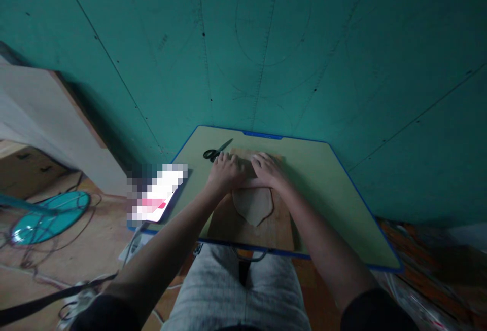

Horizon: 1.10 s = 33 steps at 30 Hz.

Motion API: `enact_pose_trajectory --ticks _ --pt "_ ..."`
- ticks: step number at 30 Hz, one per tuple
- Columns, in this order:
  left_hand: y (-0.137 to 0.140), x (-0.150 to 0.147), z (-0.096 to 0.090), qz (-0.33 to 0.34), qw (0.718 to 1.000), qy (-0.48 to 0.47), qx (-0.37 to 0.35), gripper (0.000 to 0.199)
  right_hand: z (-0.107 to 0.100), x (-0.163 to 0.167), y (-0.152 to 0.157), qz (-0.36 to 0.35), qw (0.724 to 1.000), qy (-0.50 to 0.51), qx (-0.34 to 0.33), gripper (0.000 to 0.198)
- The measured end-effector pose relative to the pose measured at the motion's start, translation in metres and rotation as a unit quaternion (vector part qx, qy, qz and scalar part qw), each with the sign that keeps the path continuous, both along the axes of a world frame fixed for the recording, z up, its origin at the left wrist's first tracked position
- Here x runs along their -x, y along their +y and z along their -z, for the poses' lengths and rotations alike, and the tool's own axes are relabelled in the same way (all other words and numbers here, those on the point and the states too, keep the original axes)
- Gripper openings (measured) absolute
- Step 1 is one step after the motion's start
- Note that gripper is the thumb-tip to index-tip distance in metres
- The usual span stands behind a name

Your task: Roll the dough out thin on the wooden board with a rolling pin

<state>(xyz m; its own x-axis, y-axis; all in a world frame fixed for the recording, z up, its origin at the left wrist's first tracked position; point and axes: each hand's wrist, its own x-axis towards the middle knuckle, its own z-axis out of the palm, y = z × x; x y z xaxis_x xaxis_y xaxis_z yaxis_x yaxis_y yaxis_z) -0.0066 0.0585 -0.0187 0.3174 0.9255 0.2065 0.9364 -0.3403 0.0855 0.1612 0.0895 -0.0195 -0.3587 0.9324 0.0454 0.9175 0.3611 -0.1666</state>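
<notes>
A flat, pale sheet of dough [253, 205] lies on a wooden board [224, 227], its near edge tapering to a blunt point. Across the far part of the dough runs a light rolling pin [253, 183], largely covered by my hands. My left hand [227, 171] is closed over its left part, knuckles up. Over the right part, my right hand [268, 169] is curled in the same way. Black-handled scissors [215, 152] rest just beyond my left hand, blades pointing away to the right.
The board sits on a small folding table [327, 194] with a blue rim, close to a green wall [266, 57]. A lit phone or tablet [162, 194], partly blurred, stands at the table's left edge. Cables and a turquoise round base [53, 214] are on the floor at left.
</notes>
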Motion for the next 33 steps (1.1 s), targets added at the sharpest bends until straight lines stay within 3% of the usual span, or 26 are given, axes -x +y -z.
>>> enact_pose_trajectory --ticks 8,13,20,33 --pt "-0.013 -0.008 0.001 -0.056 0.995 0.020 -0.077 0.038 -0.007 0.001 -0.020 0.037 0.999 0.013 -0.023 0.042" --pt "-0.023 -0.010 0.000 -0.052 0.992 0.031 -0.113 0.041 -0.010 0.001 -0.031 0.042 0.999 0.006 -0.031 0.047" --pt "-0.043 -0.015 -0.008 -0.050 0.994 0.036 -0.088 0.043 -0.010 -0.002 -0.047 0.037 0.998 -0.010 -0.054 0.049" --pt "-0.072 -0.019 0.001 -0.018 0.995 0.009 -0.099 0.047 0.000 -0.011 -0.076 -0.012 0.992 0.001 -0.124 0.046"
